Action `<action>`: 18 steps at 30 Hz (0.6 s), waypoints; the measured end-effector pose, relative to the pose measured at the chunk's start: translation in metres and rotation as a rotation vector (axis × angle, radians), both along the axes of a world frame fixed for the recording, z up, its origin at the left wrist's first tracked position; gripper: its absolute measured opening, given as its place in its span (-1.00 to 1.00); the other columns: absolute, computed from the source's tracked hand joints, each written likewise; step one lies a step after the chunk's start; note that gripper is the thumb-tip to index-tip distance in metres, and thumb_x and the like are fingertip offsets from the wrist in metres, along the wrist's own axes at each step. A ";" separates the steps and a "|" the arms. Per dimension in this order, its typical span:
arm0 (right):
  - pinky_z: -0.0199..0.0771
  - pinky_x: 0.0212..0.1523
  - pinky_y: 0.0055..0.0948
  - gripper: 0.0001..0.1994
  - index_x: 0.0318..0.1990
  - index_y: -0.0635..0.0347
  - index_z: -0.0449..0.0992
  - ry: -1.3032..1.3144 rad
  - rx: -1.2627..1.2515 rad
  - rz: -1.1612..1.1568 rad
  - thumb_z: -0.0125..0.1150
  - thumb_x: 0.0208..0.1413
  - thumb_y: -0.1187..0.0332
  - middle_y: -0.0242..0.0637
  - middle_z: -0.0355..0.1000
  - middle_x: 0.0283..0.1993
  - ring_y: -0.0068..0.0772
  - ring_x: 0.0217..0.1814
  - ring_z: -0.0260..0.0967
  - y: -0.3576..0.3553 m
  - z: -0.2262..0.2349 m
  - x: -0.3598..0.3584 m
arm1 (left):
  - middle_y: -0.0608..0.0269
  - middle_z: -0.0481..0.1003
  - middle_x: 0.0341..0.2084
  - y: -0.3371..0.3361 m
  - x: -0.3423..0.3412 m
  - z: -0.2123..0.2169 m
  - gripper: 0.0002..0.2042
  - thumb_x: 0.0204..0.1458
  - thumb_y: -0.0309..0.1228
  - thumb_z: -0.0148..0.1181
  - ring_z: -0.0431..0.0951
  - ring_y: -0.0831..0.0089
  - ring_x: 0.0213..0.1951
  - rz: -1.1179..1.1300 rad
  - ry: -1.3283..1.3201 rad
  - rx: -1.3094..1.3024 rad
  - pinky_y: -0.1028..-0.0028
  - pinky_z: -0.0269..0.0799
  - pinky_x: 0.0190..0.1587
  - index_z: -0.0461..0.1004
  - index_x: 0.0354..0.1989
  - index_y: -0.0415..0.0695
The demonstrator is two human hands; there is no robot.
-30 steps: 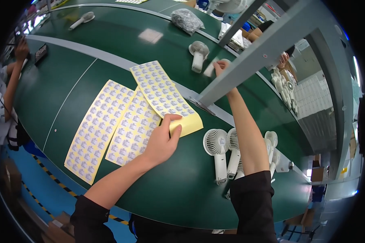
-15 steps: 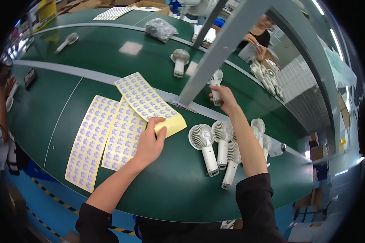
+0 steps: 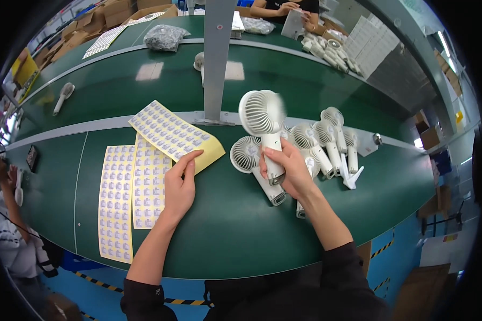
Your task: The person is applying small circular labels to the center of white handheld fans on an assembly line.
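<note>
My right hand is wrapped round the handle of a white handheld fan, its round grille head up. It hovers over several similar white fans lying on the green table, partly hiding them. My left hand pinches the yellow corner of a sticker sheet printed with rows of small grey-blue labels. That sheet slants across a second sticker sheet. A third, longer sheet lies flat to the left.
A grey metal post rises from the rail beyond the sheets. On the green belt behind are a fan and another partly behind the post. Across it, a person handles something beside piled white fans. Another person works at far left.
My right hand has drawn the fan from beyond the rail back toward me, over the nearer fans. My left hand still grips the sheet's corner. The view has turned.
</note>
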State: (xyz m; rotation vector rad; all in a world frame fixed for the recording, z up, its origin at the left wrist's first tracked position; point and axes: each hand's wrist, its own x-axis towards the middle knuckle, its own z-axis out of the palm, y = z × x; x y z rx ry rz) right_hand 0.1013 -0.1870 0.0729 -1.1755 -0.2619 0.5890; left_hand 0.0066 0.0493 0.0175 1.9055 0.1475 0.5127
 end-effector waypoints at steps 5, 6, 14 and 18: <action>0.49 -0.40 -0.44 -0.71 0.00 0.30 0.33 0.040 -0.005 0.148 0.22 0.20 0.40 -0.30 0.39 -0.23 -0.51 -0.38 0.43 0.011 -0.007 -0.021 | 0.21 0.63 -0.20 -0.007 -0.001 0.006 -0.74 0.27 -0.54 -0.04 0.41 0.65 -0.45 -0.046 -0.096 0.023 0.61 0.27 -0.39 0.55 0.03 -0.21; 0.49 -0.40 -0.44 -0.71 0.00 0.30 0.33 0.049 0.007 0.152 0.22 0.20 0.40 -0.30 0.39 -0.23 -0.51 -0.38 0.43 0.013 -0.009 -0.023 | 0.21 0.63 -0.19 -0.008 -0.002 0.009 -0.74 0.27 -0.54 -0.04 0.43 0.64 -0.43 -0.042 -0.052 -0.005 0.61 0.30 -0.37 0.54 0.03 -0.22; 0.51 -0.37 -0.44 -0.63 0.09 0.30 0.28 0.006 -0.011 0.259 0.24 0.19 0.44 -0.28 0.42 -0.25 -0.50 -0.39 0.44 0.015 -0.006 -0.035 | 0.13 0.62 -0.18 -0.004 -0.002 0.008 -0.74 0.30 -0.52 -0.06 0.55 0.52 -0.22 0.007 -0.084 -0.006 0.54 0.41 -0.14 0.52 0.05 -0.24; 0.52 -0.39 -0.48 -0.62 0.10 0.31 0.29 -0.027 -0.089 0.258 0.25 0.19 0.46 -0.27 0.43 -0.25 -0.52 -0.36 0.46 0.015 0.000 -0.039 | 0.09 0.60 -0.14 -0.003 -0.004 0.012 -0.74 0.30 -0.52 -0.08 0.55 0.43 -0.05 0.007 -0.068 -0.039 0.49 0.39 0.04 0.51 0.05 -0.26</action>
